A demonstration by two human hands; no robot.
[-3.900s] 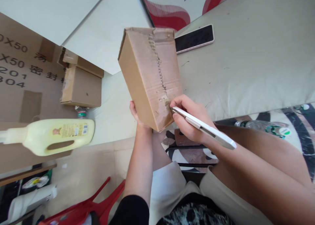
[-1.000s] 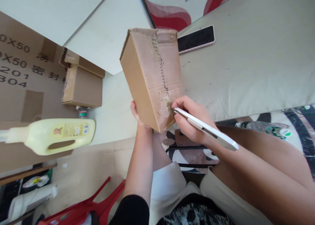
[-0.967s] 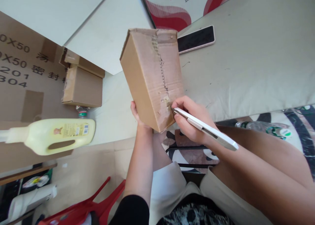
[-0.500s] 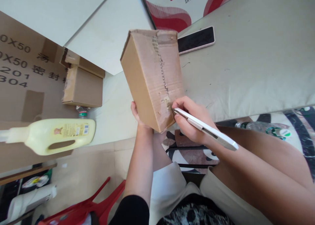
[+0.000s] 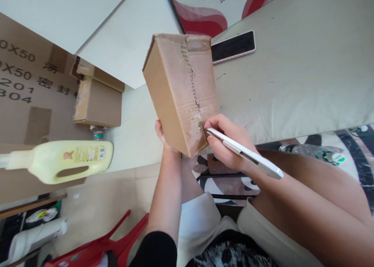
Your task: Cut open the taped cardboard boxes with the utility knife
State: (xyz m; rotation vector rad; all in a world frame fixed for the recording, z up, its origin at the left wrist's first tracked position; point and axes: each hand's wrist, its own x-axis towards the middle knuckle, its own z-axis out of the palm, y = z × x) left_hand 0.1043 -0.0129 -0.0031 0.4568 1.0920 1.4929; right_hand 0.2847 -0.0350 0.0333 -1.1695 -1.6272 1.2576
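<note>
Far to the left of the cardboard box [image 5: 181,92] there's a pale yellow jug [image 5: 67,160] with a handle, lying on its side, and a smaller carton [image 5: 97,101] sitting a bit closer to the box.

The box itself is held up in the air, tilted, near end lower. It's plain brown cardboard, oblong, kinda beat up. The top face has a seam running lengthwise down the middle, with a ragged dark line along it and scraps of clear tape left at both ends. The near corner is scuffed and wrinkled.

The left hand [image 5: 161,136] is tucked under the near bottom end of the box. Only the thumb side shows, pressed against the cardboard, so the rest of the grip is hidden.

Just right of the box's near corner, the right hand [image 5: 224,140] is curled tight around a white utility knife [image 5: 244,153], fingers pinching it close to the tip. The tip touches the seam right at the near edge of the box.

Behind the box, to its right, a phone [image 5: 232,47] with a pink rim lies flat on the grey worktop [image 5: 298,64].
</note>
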